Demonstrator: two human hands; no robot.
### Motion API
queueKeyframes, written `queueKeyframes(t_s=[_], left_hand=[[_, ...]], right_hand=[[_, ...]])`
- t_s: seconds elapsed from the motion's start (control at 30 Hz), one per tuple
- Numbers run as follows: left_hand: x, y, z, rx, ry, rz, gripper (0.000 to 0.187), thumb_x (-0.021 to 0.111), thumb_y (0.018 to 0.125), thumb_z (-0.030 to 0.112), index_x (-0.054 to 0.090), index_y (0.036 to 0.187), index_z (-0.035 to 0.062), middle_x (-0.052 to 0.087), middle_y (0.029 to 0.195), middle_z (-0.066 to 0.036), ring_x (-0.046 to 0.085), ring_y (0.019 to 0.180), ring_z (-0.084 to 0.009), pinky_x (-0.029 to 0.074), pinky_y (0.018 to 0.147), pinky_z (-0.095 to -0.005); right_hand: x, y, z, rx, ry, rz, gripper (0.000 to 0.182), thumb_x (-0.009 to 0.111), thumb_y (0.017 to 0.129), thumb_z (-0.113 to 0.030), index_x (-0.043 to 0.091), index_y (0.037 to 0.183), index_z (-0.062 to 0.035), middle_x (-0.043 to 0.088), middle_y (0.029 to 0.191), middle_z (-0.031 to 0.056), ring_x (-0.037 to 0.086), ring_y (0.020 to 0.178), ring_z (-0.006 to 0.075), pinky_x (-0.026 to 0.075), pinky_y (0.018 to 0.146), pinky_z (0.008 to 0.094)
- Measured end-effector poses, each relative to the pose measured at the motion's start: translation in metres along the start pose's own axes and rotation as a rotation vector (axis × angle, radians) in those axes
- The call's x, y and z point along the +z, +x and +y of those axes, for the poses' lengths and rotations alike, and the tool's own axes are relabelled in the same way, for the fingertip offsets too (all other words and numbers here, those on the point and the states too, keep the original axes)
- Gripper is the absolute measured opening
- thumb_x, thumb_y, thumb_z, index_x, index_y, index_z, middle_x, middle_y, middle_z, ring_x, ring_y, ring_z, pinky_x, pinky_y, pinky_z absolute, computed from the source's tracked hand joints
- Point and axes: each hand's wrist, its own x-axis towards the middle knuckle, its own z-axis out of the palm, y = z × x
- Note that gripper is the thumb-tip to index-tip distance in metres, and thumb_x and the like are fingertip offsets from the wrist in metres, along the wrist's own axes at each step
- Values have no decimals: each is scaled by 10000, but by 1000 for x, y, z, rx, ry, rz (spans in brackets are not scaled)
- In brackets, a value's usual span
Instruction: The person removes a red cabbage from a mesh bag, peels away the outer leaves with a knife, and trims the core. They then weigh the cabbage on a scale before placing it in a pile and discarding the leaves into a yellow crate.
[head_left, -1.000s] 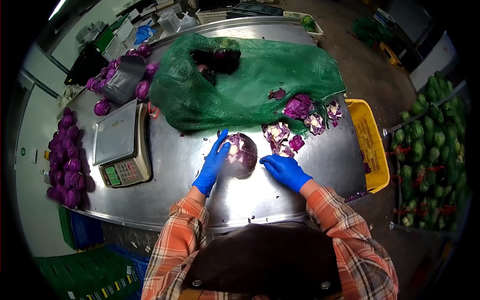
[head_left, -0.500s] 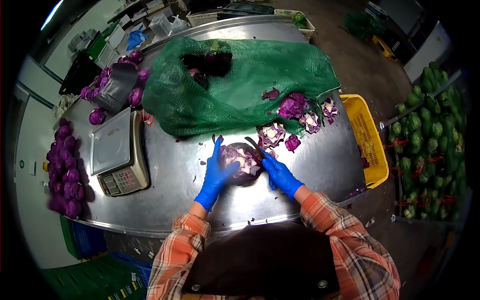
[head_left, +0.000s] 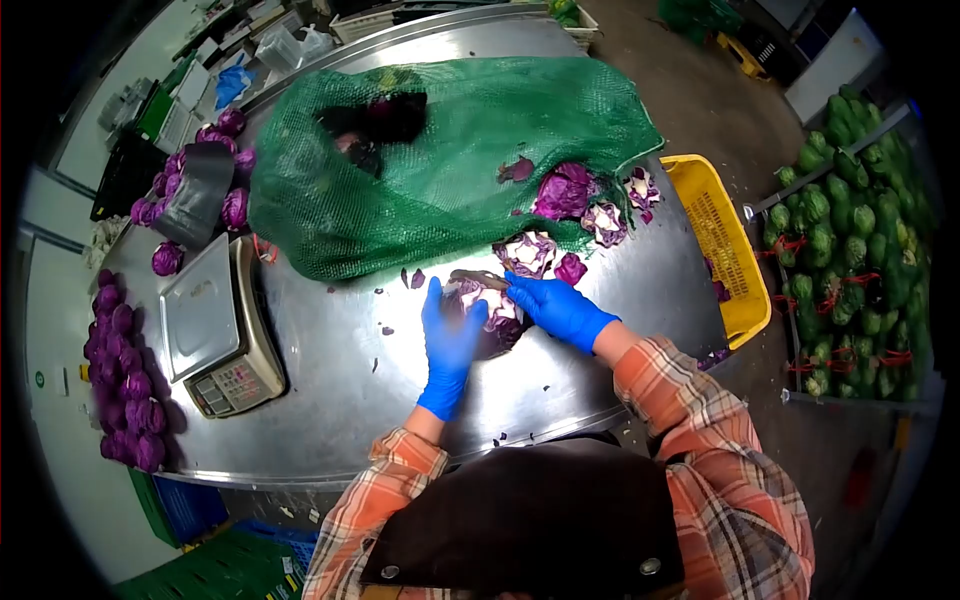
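"So, where was the cabbage (head_left: 503, 333)?"

"Between the person's two gloved hands, over the near part of the metal table (head_left: 330, 400). The picture did not settle whether its underside touched the metal."

"Which way did it point?"

"Its pale cut face was turned up towards the head camera. It was round, so no long axis stood out. The knife (head_left: 480, 277) did have one — it ran roughly left to right across the far edge of that face, tip towards the left."

"And its looks?"

"Deep, glossy purple on the near right side, with white ribs and ragged purple leaf edges on the cut face. The knife blade was dark and slightly curved."

"What about the hands?"

"The left hand (head_left: 450, 345) was partly open, thumb parted from the fingers, the thumb over the cut face and the fingers at the cabbage's left side. The right hand (head_left: 560, 308) was closed round the knife's handle."

"Anything near?"

"Cut cabbage pieces (head_left: 527, 254) just beyond — and the green mesh bag (head_left: 450, 190) behind them. The scale (head_left: 237, 385) stood well to the left, the yellow basket (head_left: 735, 280) to the right."
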Motion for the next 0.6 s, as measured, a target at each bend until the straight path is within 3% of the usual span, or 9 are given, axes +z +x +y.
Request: queueKeyframes(t_s=[0.1,0.13,0.2,0.27,0.37,0.43,0.57,0.6], left_hand=[[-3,5,-16,164,274,-136,896,774,763,228,242,1427,-51,359,1403,-185,419,1247,-272,354,1046,-365],[-1,3,-23,247,329,-81,931,786,737,233,235,1432,-52,382,1365,-181,439,1220,-282,365,1033,-376],[1,4,-12,86,103,-81,924,780,746,224,229,1429,-64,424,1321,-178,451,1198,-256,371,1021,-372],[1,6,-1,-22,-17,-89,882,771,758,209,256,1414,-77,435,1329,-189,442,1212,-247,363,1025,-368],[1,8,-11,56,100,-83,823,737,793,204,273,1437,-13,402,1384,-171,438,1237,-248,346,1058,-350],[4,10,-9,111,187,-60,792,747,784,205,323,1415,-16,411,1377,-173,449,1224,-252,352,1051,-352],[6,13,0,75,302,-68,754,751,779,207,370,1387,-23,452,1343,-180,467,1209,-255,365,1042,-358],[6,12,-1,62,235,-43,743,748,773,196,378,1376,-30,460,1327,-179,466,1204,-255,367,1035,-363]], right_hand=[[-31,-5,-18,325,228,-176,433,425,975,-335,474,1338,-104,595,1183,192,633,905,285,491,812,388],[-25,-6,-19,293,233,-138,456,417,980,-349,435,1367,-109,588,1197,201,624,957,290,476,853,390],[-13,-8,-20,227,241,-62,507,402,990,-378,359,1424,-118,574,1226,219,606,1060,299,447,935,394],[0,-7,-9,120,154,39,508,403,988,-382,374,1410,-101,587,1197,224,606,1050,337,463,908,398],[25,-5,10,4,11,176,497,411,985,-374,399,1390,-86,605,1162,222,610,1024,364,478,884,397],[7,-1,0,85,37,76,450,416,982,-350,473,1334,-75,604,1177,200,608,1029,355,475,892,394],[9,19,14,80,1,68,393,387,989,-342,600,1121,-39,637,1072,202,622,951,353,480,839,409],[21,25,30,-10,117,171,404,390,984,-369,603,1050,-32,647,964,214,638,838,340,498,741,416]])
